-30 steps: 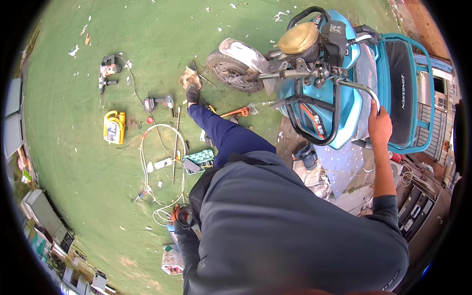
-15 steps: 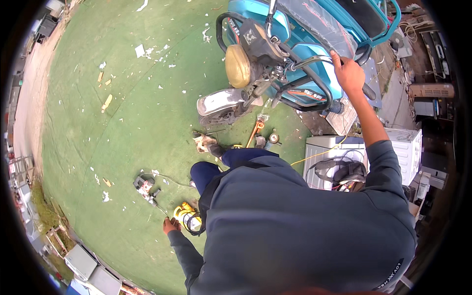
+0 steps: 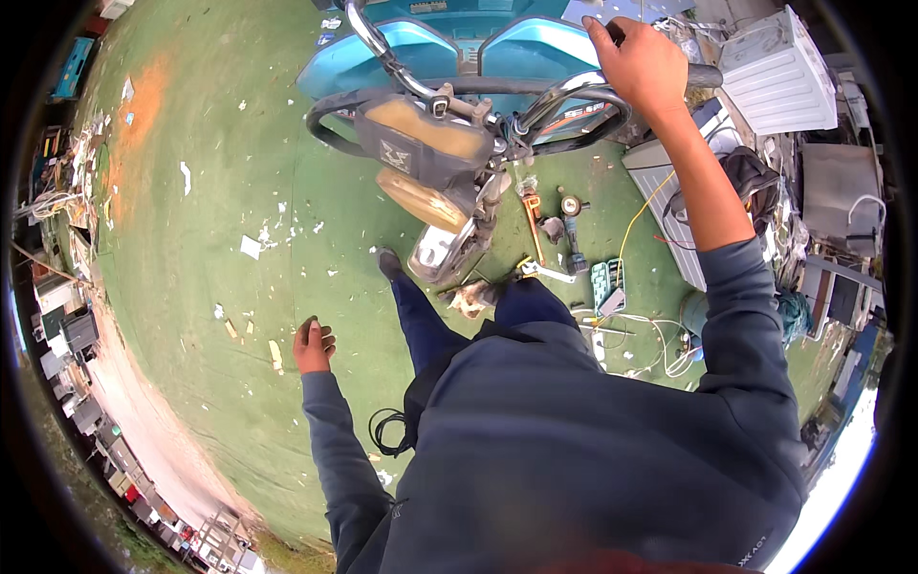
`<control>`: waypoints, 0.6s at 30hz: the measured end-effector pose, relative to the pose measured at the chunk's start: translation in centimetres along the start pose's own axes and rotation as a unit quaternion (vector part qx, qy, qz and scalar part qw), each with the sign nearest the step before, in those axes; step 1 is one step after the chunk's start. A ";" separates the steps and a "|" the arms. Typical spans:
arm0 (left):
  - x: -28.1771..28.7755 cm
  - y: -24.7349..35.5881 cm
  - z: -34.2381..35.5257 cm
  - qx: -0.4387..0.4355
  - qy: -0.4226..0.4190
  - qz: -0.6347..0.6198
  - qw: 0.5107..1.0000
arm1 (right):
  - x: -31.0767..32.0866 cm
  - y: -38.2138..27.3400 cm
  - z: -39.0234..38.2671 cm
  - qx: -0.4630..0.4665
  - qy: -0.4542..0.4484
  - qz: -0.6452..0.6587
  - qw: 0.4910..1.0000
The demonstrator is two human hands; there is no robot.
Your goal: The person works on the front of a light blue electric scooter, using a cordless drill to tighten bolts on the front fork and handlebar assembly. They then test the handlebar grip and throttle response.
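At the upper right, my right hand (image 3: 643, 72) is closed round the handlebar (image 3: 564, 93) of a blue cargo tricycle (image 3: 406, 50). The bar's black end (image 3: 706, 77) sticks out beyond the fist. The tricycle's front wheel and white mudguard (image 3: 440, 251) are turned to one side, below a dark headlight housing (image 3: 397, 153). My left hand (image 3: 314, 346) hangs over the green ground at the left, fingers loosely apart and nothing in it. A black cable loop (image 3: 387, 432) shows beside my clothing.
Right of the front wheel lie an orange-handled tool (image 3: 534, 228), a cordless power tool (image 3: 572, 234) and a teal tool case (image 3: 606, 285). A pale hose (image 3: 660, 349) coils by my legs. White appliances (image 3: 779, 77) stand at the right. Paper scraps (image 3: 251, 246) litter the green ground (image 3: 210, 316).
My view and body have turned, and the tricycle now sits more head-on. My left hand has swung forward, away from the yellow tool. My right hand stays on the handlebar.
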State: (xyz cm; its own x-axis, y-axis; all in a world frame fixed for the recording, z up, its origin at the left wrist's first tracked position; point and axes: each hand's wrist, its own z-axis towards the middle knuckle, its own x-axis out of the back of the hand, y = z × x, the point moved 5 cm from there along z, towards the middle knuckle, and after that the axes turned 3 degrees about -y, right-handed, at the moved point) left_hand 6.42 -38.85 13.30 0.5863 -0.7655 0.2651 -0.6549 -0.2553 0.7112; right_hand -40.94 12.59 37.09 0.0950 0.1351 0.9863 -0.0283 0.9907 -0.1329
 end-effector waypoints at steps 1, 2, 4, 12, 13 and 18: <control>-2.9 5.0 2.7 -0.044 -0.032 0.026 0.998 | -0.6 0.7 -0.3 -0.034 -0.012 0.001 0.999; -5.9 9.9 5.4 -0.090 -0.064 0.048 0.993 | -1.0 1.5 -0.6 -0.069 -0.022 -0.001 0.997; -11.9 18.9 11.4 -0.204 -0.134 0.073 0.967 | -2.6 5.1 -4.4 -0.163 -0.045 -0.018 0.986; -34.4 49.6 17.7 -0.629 -0.172 0.100 0.751 | -5.9 -0.7 -2.7 -0.322 -0.022 -0.032 0.946; -35.7 51.2 16.7 -0.672 -0.186 0.155 0.700 | -6.1 -1.2 -2.9 -0.316 -0.035 -0.037 0.947; -38.8 49.2 21.4 -0.585 -0.367 0.333 0.641 | -4.2 -3.0 -2.6 -0.245 0.037 -0.080 0.966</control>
State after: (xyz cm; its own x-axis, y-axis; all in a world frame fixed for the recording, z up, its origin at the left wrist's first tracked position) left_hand -58.77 -34.30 24.08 -0.3021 -0.6564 0.6913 0.4157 0.5618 0.7152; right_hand -38.70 9.06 33.09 0.1313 -0.0371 0.9906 0.4643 0.8852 -0.0284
